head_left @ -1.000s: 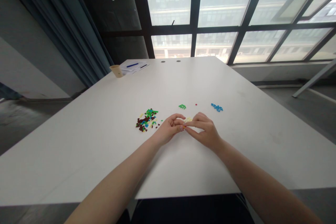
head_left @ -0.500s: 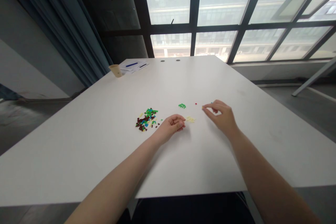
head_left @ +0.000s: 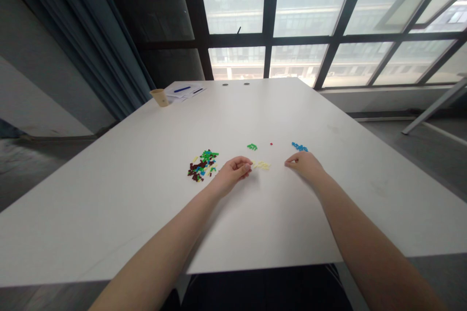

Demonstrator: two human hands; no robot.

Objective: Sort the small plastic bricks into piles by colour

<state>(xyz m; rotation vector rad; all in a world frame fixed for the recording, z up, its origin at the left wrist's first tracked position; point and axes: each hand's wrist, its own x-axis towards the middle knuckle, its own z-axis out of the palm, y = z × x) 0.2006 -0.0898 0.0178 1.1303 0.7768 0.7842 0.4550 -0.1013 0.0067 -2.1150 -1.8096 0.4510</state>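
Bright daylight comes through the windows [head_left: 233, 0], with wide-angle distortion bending the edges.

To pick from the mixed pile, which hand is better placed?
Probably the left hand: it lies just beside the mixed pile of small multicoloured plastic bricks, while the right hand lies farther off, near the blue bricks.

1. My white table [head_left: 120, 180] carries a mixed heap of small plastic bricks [head_left: 202, 166];
2. apart from it lie green bricks [head_left: 251, 146], a single red brick [head_left: 271, 144], blue bricks [head_left: 299, 146] and pale yellow bricks [head_left: 260, 165];
3. at the far edge, a paper cup [head_left: 159, 97] stands beside papers [head_left: 193, 91] with a blue pen [head_left: 182, 89] on them;
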